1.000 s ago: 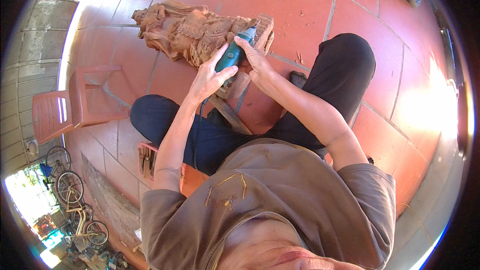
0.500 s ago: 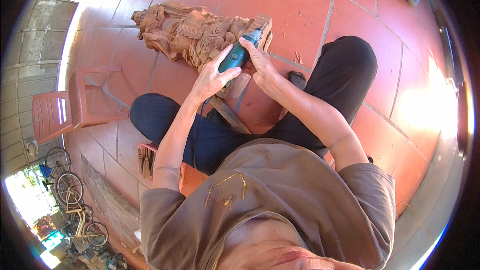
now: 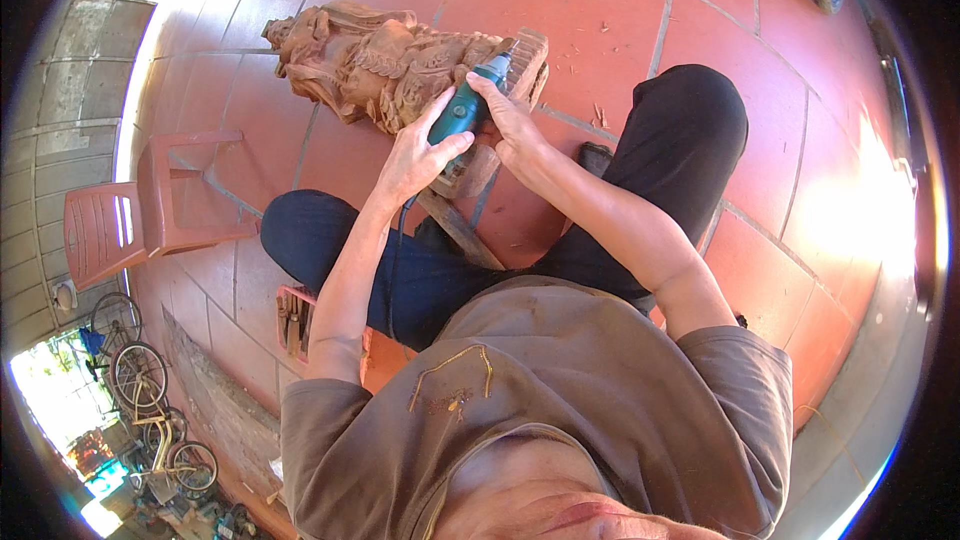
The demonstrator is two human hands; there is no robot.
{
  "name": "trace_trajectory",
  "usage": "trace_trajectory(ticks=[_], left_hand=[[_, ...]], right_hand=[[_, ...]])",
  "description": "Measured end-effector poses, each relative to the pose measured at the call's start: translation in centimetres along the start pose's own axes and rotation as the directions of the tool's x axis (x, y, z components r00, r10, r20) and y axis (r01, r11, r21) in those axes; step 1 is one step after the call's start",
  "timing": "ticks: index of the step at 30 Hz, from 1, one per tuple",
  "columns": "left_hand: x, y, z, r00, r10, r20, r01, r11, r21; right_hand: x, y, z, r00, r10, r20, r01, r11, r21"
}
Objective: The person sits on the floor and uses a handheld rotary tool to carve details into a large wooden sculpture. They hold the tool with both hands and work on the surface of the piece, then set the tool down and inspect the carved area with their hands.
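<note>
A green rotary tool (image 3: 460, 112) is gripped by both my hands, its grey nose pointing up and to the right. My left hand (image 3: 418, 152) wraps the rear of its body. My right hand (image 3: 508, 120) closes round the front part, thumb on top. Under the nose lies a carved wooden statue (image 3: 375, 60) on its side, its head to the left and its base (image 3: 530, 60) to the right. The tool's tip is over the base end; whether it touches the wood I cannot tell. A dark cord (image 3: 398, 260) runs down from the tool past my left forearm.
A wooden piece (image 3: 455, 225) lies between my legs. Beside my left thigh is a pink box (image 3: 293, 325) of hand tools. A reddish plastic chair (image 3: 150, 202) stands at left, with several bicycles (image 3: 140, 380) beyond. Wood chips (image 3: 600, 118) lie on the tiled floor (image 3: 560, 0).
Both hands have shifted slightly left with the rotary tool, so its nose sits a little left of where it was. My right knee has moved slightly. The statue appears almost unmoved.
</note>
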State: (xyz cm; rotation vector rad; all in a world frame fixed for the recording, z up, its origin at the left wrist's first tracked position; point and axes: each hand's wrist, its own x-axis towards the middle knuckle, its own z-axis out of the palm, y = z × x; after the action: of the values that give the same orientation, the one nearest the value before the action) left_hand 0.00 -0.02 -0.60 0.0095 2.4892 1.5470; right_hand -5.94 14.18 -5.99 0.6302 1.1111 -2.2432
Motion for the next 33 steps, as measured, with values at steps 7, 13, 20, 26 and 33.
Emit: trace_trajectory(ticks=[7, 13, 20, 26, 33], left_hand=[[0.0, 0.0, 0.0, 1.0, 0.015, -0.019, -0.015, 1.0, 0.021], [-0.1, 0.3, 0.1, 0.999, -0.005, -0.037, 0.007, 0.999, 0.051], [-0.3, 0.2, 0.3, 1.0, -0.003, -0.018, 0.003, 1.0, 0.009], [-0.1, -0.1, 0.6, 1.0, 0.026, -0.003, -0.026, 0.999, 0.042], [-0.1, 0.3, 0.9, 0.998, 0.061, 0.025, -0.063, 0.995, 0.074]], right_hand=[[0.6, 0.2, 0.1, 1.0, -0.001, 0.008, 0.001, 1.0, 0.01], [0.5, -0.1, 0.0, 0.999, 0.009, 0.042, -0.009, 1.0, -0.005], [0.1, -0.2, -0.2, 0.999, 0.025, 0.036, -0.024, 1.0, -0.016], [0.0, -0.1, -1.0, 0.999, 0.032, 0.04, -0.032, 0.999, -0.002], [-0.7, -0.5, -1.8, 1.0, 0.003, 0.023, -0.003, 1.0, -0.003]])
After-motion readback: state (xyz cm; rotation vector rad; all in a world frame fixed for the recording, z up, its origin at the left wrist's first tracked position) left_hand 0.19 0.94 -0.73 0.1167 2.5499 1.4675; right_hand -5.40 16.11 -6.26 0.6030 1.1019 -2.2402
